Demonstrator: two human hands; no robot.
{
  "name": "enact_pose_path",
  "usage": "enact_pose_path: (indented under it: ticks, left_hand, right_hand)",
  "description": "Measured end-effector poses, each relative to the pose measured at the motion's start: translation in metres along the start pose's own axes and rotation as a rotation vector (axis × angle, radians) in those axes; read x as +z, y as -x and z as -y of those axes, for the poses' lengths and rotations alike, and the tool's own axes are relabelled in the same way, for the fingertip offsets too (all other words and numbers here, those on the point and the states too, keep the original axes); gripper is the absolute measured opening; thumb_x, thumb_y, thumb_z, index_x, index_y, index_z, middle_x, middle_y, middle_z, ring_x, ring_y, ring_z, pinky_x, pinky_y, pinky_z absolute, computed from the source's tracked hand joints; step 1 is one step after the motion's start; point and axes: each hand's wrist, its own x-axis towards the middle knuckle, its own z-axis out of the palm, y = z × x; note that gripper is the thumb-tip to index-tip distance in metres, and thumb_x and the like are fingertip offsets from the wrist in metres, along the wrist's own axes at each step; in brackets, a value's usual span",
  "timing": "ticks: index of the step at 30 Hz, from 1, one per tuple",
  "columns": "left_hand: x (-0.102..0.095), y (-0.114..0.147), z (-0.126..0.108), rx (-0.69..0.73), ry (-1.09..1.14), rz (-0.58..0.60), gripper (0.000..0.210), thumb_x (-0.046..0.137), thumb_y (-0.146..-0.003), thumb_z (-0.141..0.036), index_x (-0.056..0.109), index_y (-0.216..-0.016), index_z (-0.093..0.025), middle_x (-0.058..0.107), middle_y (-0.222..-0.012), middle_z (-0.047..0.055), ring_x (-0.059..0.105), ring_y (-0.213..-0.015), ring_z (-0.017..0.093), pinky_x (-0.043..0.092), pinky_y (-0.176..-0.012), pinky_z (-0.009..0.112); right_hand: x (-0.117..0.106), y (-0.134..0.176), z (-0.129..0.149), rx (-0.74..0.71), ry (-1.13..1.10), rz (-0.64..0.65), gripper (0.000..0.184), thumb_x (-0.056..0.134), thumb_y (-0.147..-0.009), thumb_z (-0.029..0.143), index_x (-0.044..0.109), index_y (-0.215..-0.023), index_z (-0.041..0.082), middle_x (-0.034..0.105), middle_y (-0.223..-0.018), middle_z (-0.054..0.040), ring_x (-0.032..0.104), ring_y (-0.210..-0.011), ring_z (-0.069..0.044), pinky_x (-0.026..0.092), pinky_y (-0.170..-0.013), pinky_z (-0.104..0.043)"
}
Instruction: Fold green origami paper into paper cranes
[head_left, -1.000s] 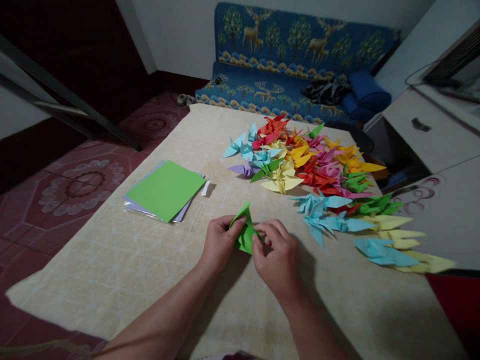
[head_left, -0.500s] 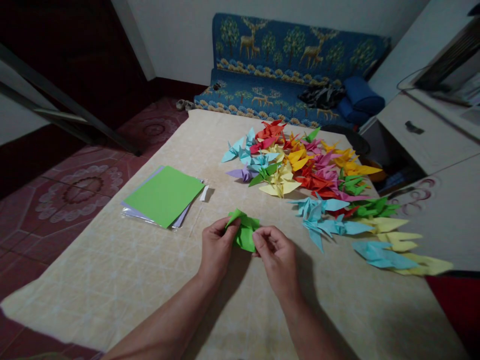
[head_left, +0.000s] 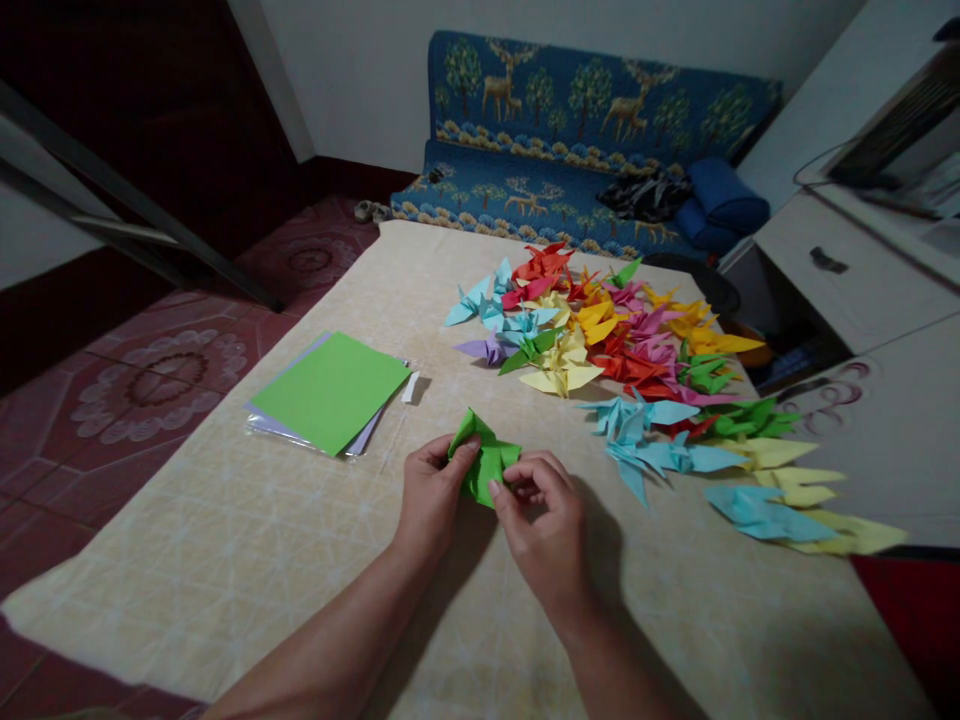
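A small piece of folded green paper (head_left: 486, 468) is held between my two hands, just above the near part of the table. Its upper corner points up and its folds stand partly open. My left hand (head_left: 436, 490) pinches the paper's left side, thumb on top. On the right side, my right hand (head_left: 546, 520) grips the lower right edge between thumb and fingers. Left of my hands lies a stack of square paper (head_left: 330, 392), a green sheet uppermost, with lilac sheets and clear plastic wrap under it.
Many folded paper cranes (head_left: 559, 370) in several colours cover the table's right side. A small white scrap (head_left: 410, 388) lies beside the paper stack. Beyond the pale tablecloth (head_left: 225, 560) stands a blue patterned sofa (head_left: 525, 190); a white cabinet (head_left: 885, 280) is at the right.
The green paper has turned slightly, its top corner now more upright. My right thumb has shifted left and down along the paper; my left hand stays nearly in place.
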Motion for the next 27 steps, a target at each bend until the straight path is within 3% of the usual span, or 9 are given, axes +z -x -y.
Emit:
enact_pose_path:
  ticks: [6,11,17,23,27]
  left_hand:
    - [0.000,0.001,-0.001,-0.027,-0.079,0.074,0.017,0.077,-0.069,-0.029,0.078,-0.077,-0.014,0.073,-0.070,0.004,0.060,-0.059,0.013,0.045,-0.058,0.022]
    - [0.001,0.003,-0.004,-0.020,-0.108,0.124,0.017,0.078,-0.067,-0.028,0.079,-0.078,-0.015,0.074,-0.075,0.005,0.062,-0.064,0.015,0.047,-0.062,0.023]
    - [0.003,0.005,-0.007,-0.066,-0.117,0.247,0.017,0.079,-0.068,-0.027,0.078,-0.078,-0.014,0.073,-0.072,0.006,0.060,-0.062,0.014,0.046,-0.060,0.023]
    - [0.000,0.004,-0.006,-0.133,-0.120,0.302,0.023,0.078,-0.072,-0.034,0.075,-0.076,-0.011,0.069,-0.066,0.005,0.057,-0.057,0.012,0.044,-0.057,0.023]
    - [-0.003,0.003,-0.006,-0.161,-0.104,0.357,0.024,0.077,-0.073,-0.034,0.073,-0.077,-0.011,0.068,-0.068,0.005,0.058,-0.059,0.012,0.044,-0.058,0.023]
  right_hand:
    - [-0.007,-0.009,0.000,0.024,-0.068,-0.151,0.016,0.063,-0.082,0.033,0.061,-0.092,0.019,0.060,-0.107,-0.0092,0.060,-0.094,-0.021,0.051,-0.065,-0.027]
    - [-0.010,-0.019,-0.013,0.183,-0.228,-0.065,0.022,0.061,-0.084,0.035,0.067,-0.097,0.018,0.068,-0.099,-0.0096,0.064,-0.088,-0.021,0.053,-0.067,-0.029]
    - [-0.010,-0.022,-0.016,0.180,-0.292,0.017,0.014,0.066,-0.079,0.027,0.073,-0.088,0.018,0.070,-0.089,-0.0069,0.066,-0.085,-0.020,0.053,-0.073,-0.030]
    - [-0.009,-0.020,-0.017,0.301,-0.358,0.012,0.012,0.068,-0.077,0.029,0.068,-0.080,0.017,0.067,-0.076,-0.0035,0.064,-0.072,-0.018,0.051,-0.063,-0.027]
    - [-0.009,-0.020,-0.018,0.295,-0.355,0.001,0.014,0.067,-0.077,0.030,0.066,-0.076,0.017,0.066,-0.075,-0.0036,0.061,-0.070,-0.017,0.048,-0.061,-0.025]
